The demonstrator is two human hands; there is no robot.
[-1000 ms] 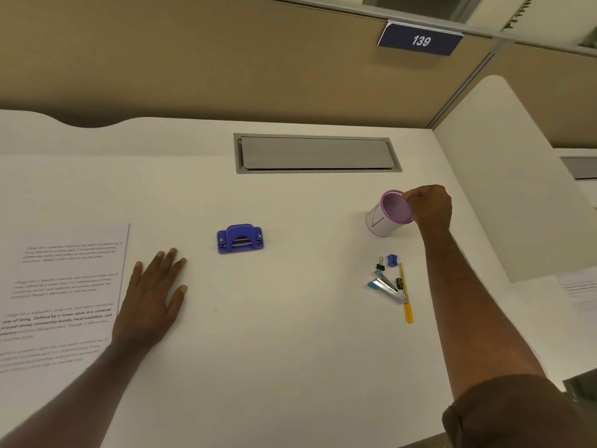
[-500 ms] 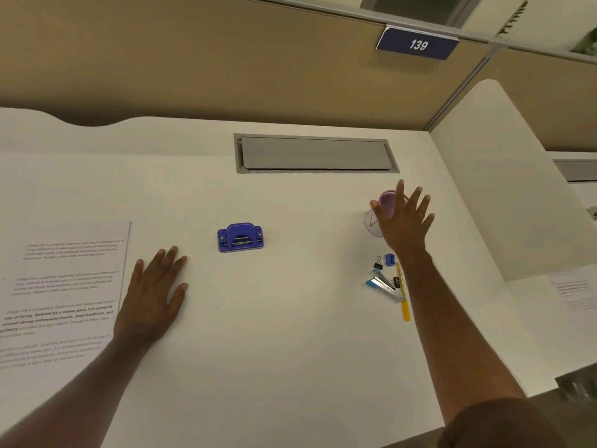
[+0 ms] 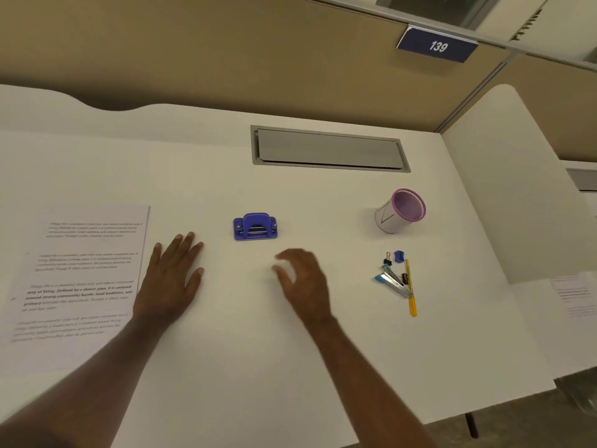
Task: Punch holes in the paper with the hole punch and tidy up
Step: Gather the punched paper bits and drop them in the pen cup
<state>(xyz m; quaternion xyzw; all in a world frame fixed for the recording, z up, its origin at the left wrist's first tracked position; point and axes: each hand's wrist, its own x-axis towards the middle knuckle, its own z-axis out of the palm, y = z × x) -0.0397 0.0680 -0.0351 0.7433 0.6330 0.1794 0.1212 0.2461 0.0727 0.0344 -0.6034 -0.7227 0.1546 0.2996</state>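
Note:
A blue hole punch (image 3: 255, 227) sits on the white desk (image 3: 252, 344), near its middle. A printed sheet of paper (image 3: 77, 279) lies flat at the left. My left hand (image 3: 171, 279) rests flat on the desk, fingers spread, between the paper and the punch, its heel at the paper's right edge. My right hand (image 3: 303, 282) hovers just right of and below the punch, fingers apart and slightly curled, holding nothing; it looks motion-blurred.
A white cup with a pink rim (image 3: 400, 211) stands at the right. Below it lie a stapler (image 3: 392, 282), a yellow pen (image 3: 411, 291), binder clips (image 3: 387, 258) and a small blue sharpener (image 3: 399, 256). A grey cable flap (image 3: 328, 149) is at the back. A white divider (image 3: 523, 195) bounds the right side.
My right hand let go of the pink-rimmed cup, opened, and swept left and toward me to a spot near the hole punch. My left hand stayed flat on the desk.

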